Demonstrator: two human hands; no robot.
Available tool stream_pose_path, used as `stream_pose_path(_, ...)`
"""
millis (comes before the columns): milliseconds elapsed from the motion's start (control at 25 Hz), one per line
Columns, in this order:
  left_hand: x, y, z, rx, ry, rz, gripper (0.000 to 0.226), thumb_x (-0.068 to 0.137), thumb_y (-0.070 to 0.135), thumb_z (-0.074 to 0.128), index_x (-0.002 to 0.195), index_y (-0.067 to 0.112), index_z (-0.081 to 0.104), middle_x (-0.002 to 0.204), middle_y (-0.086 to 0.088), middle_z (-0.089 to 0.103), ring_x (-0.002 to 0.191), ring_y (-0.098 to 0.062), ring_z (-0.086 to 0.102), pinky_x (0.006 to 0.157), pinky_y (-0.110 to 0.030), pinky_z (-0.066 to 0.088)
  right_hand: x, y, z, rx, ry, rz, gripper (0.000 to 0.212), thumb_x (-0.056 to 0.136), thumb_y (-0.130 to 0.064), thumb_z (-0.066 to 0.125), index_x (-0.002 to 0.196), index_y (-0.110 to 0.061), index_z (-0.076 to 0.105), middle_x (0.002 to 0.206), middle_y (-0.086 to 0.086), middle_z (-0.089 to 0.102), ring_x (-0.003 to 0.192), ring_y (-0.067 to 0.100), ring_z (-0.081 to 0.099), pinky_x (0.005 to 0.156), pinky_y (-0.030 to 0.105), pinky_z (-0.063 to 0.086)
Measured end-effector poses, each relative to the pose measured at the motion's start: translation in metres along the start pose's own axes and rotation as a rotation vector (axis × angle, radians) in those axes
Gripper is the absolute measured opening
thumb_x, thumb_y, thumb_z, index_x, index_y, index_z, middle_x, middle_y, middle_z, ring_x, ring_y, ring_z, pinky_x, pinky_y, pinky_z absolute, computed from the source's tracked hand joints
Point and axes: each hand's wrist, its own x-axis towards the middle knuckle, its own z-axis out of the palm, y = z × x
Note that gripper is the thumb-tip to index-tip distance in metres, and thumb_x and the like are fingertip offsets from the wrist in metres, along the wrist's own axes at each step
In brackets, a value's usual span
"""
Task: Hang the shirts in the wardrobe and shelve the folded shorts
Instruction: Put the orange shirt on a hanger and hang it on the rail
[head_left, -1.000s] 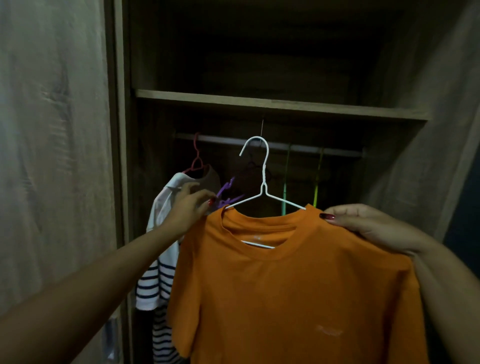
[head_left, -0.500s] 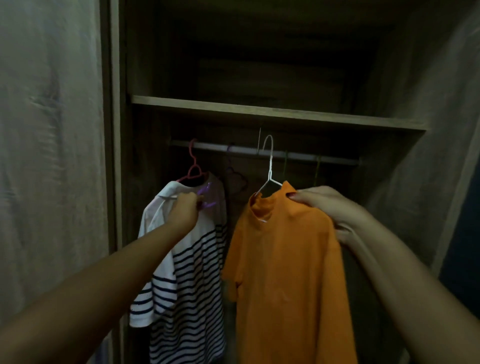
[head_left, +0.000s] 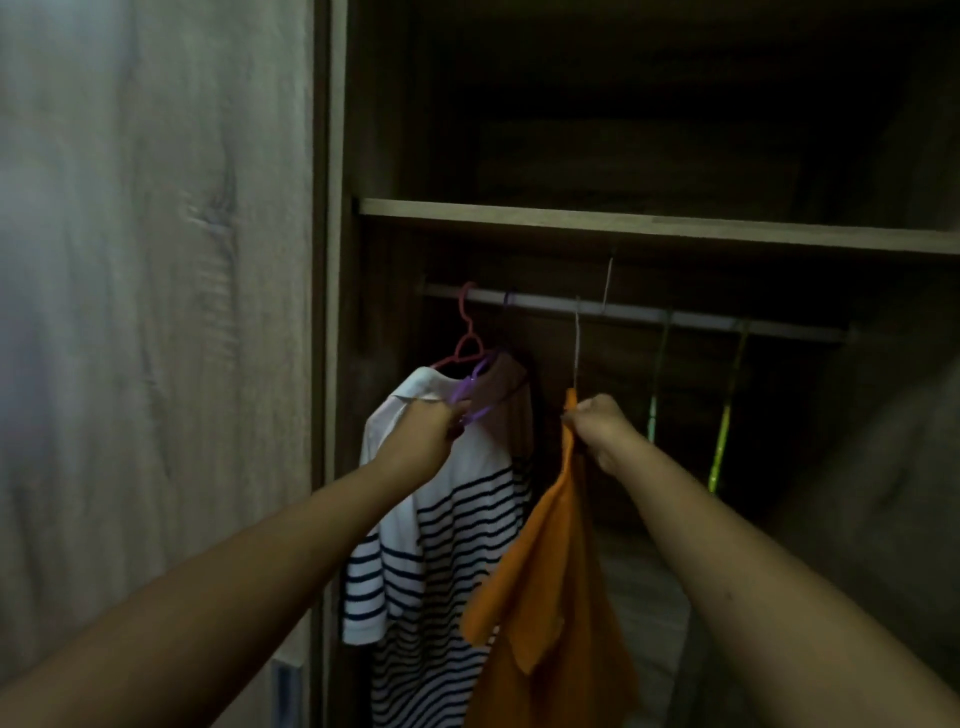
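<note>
The right hand (head_left: 597, 427) pinches the top of the orange shirt (head_left: 556, 597), which hangs under the rail (head_left: 691, 319) on a white hanger (head_left: 576, 343). The left hand (head_left: 423, 441) grips a purple hanger (head_left: 480, 376) in front of the striped shirt (head_left: 447, 525).

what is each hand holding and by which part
Left hand grips the purple hanger by its arm, beside the striped shirt; right hand pinches the orange shirt at its top edge, under the white hanger.

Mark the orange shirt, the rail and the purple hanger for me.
orange shirt (head_left: 550, 597), head view, on the hanging cloth below the grip.
rail (head_left: 696, 320), head view, on a bare stretch right of centre.
purple hanger (head_left: 470, 387), head view, on its upper part near the striped collar.
</note>
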Motion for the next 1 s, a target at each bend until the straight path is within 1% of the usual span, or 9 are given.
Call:
stream_pose_path(160,-0.013,-0.002,0.004,0.004,0.007,0.017,0.042,0.086,-0.008,0.054,0.125,0.006,0.061,0.119,-0.014,0.067,0.106,-0.025,0.065,0.089,-0.035,0.054,-0.007,0.018,0.007,-0.112,0.018,-0.076,0.016,0.088,-0.008,0.058,0.073,-0.011,0.051,0.078,0.009,0.055,0.068,0.022,0.057,0.072,0.038,0.053)
stream_pose_path(200,-0.015,0.0,0.004,-0.011,0.005,0.004,0.043,0.087,-0.008,0.053,0.127,0.006,0.059,0.122,-0.014,0.065,0.109,-0.024,0.064,0.091,-0.032,0.053,-0.006,0.023,0.007,-0.124,0.017,-0.096,0.006,0.087,-0.006,0.059,0.082,-0.008,0.055,0.082,0.008,0.056,0.071,0.02,0.058,0.075,0.037,0.053)
stream_pose_path(280,-0.021,0.005,0.002,0.014,0.015,-0.029,0.043,0.089,-0.002,0.055,0.13,0.009,0.057,0.123,-0.012,0.066,0.11,-0.023,0.064,0.091,-0.025,0.048,-0.007,0.027,0.006,-0.205,0.077,-0.179,0.011,0.084,-0.006,0.061,0.096,-0.007,0.06,0.091,0.008,0.059,0.086,0.022,0.06,0.079,0.032,0.049)
stream_pose_path(440,-0.053,0.021,-0.014,0.019,-0.024,-0.085,0.04,0.093,0.009,0.055,0.132,0.014,0.056,0.117,-0.009,0.07,0.107,-0.018,0.065,0.09,-0.02,0.045,-0.027,0.03,0.025,-0.136,0.093,-0.517,0.016,0.078,0.002,0.06,0.091,-0.007,0.062,0.088,0.01,0.062,0.071,0.016,0.057,0.067,0.018,0.047)
stream_pose_path(520,-0.085,0.018,-0.026,0.026,-0.018,-0.134,0.038,0.093,0.011,0.055,0.131,0.016,0.058,0.11,-0.006,0.073,0.1,-0.015,0.068,0.086,-0.014,0.045,-0.05,0.027,0.049,-0.07,0.014,-0.656,0.016,0.076,0.003,0.06,0.089,-0.007,0.063,0.08,0.007,0.061,0.059,0.01,0.051,0.057,0.008,0.041)
stream_pose_path(600,-0.122,0.011,-0.045,0.046,0.009,-0.23,0.037,0.09,0.013,0.056,0.126,0.016,0.062,0.107,-0.004,0.074,0.094,-0.013,0.069,0.08,-0.01,0.045,-0.078,0.023,0.085,0.007,-0.076,-0.775,0.012,0.075,0.0,0.062,0.084,-0.008,0.063,0.073,0.005,0.061,0.06,0.015,0.054,0.061,0.019,0.044)
stream_pose_path(680,-0.159,0.006,-0.067,0.033,0.028,-0.349,0.034,0.088,0.01,0.056,0.121,0.014,0.065,0.105,-0.004,0.074,0.091,-0.012,0.07,0.083,-0.021,0.051,-0.104,0.02,0.12,0.105,-0.181,-0.833,0.008,0.075,-0.004,0.061,0.081,-0.01,0.063,0.07,0.005,0.062,0.063,0.019,0.057,0.063,0.027,0.045)
stream_pose_path(800,-0.236,-0.013,-0.119,0.079,0.053,-0.548,0.028,0.088,0.009,0.058,0.115,0.012,0.067,0.103,-0.005,0.075,0.09,-0.015,0.072,0.087,-0.032,0.055,-0.157,0.015,0.189,0.174,-0.374,-0.852,0.011,0.077,-0.004,0.06,0.079,-0.013,0.065,0.067,0.0,0.061,0.061,0.016,0.057,0.063,0.029,0.047)
stream_pose_path(1000,-0.385,-0.07,-0.233,0.245,0.13,-0.875,0.023,0.083,0.015,0.06,0.103,0.011,0.072,0.098,-0.007,0.075,0.091,-0.018,0.07,0.082,-0.028,0.051,-0.253,0.005,0.308,0.137,-0.762,-0.768,0.021,0.081,-0.004,0.061,0.07,-0.022,0.061,0.047,-0.01,0.052,0.049,0.006,0.054,0.058,0.03,0.052)
